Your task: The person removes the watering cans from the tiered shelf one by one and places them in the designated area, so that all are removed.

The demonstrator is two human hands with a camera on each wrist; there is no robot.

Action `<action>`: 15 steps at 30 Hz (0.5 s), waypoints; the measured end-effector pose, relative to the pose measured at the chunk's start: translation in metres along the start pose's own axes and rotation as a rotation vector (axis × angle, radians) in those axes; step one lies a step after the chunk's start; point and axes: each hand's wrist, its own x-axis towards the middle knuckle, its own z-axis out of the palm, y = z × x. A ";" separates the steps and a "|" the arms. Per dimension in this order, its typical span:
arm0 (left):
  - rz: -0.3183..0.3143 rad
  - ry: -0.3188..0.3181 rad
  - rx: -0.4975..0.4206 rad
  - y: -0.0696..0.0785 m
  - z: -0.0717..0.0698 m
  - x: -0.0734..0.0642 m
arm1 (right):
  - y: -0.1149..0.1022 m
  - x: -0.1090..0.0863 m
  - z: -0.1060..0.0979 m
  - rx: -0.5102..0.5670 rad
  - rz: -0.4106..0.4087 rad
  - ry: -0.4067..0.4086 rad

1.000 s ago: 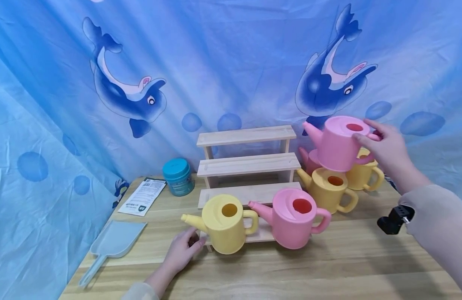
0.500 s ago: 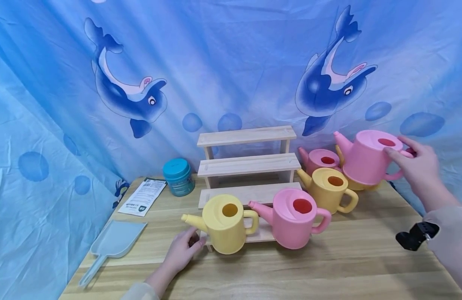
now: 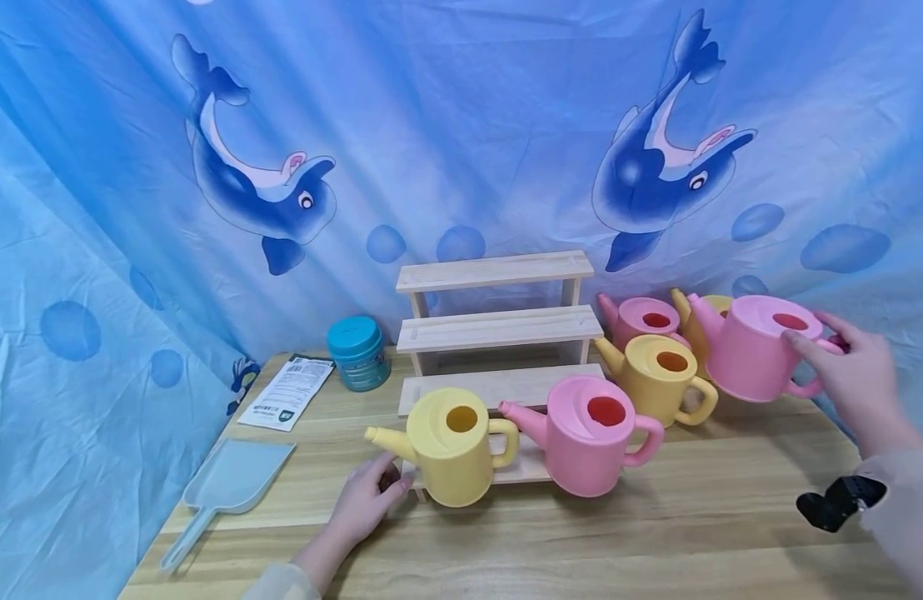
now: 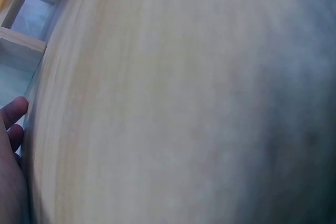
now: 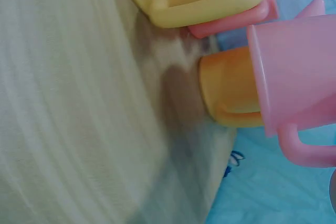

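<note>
My right hand [image 3: 859, 371] grips the handle of a pink watering can [image 3: 757, 350] held above the table at the right. In the right wrist view this pink can [image 5: 299, 72] hangs off the tabletop, partly in front of a yellow can [image 5: 228, 85]. My left hand [image 3: 362, 500] holds the left end of the lowest step of a wooden tiered stand [image 3: 499, 329], its thumb at the step's edge. That step bears a light yellow watering can [image 3: 452, 462] and another pink watering can [image 3: 581, 450]. The left wrist view shows only some fingertips [image 4: 18, 108] beside the stand.
Right of the stand are a deeper yellow watering can [image 3: 651, 387], a pink one [image 3: 634, 317] and a partly hidden yellow one [image 3: 697, 325]. At the left lie a dustpan [image 3: 232, 479], a white packet [image 3: 287, 392] and a teal-lidded jar [image 3: 359, 354]. A dolphin-print curtain [image 3: 461, 125] hangs behind.
My right hand has carried the pink watering can right and downward, from above the rear cans to the right, uncovering the rear pink can. My left hand has stayed at the stand.
</note>
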 end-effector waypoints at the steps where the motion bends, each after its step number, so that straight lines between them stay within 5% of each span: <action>1: -0.002 -0.003 -0.003 0.000 0.000 0.000 | 0.003 -0.001 0.001 -0.012 0.002 -0.002; 15: -0.019 -0.016 -0.023 0.002 -0.003 0.000 | 0.051 -0.023 0.030 0.057 0.096 -0.080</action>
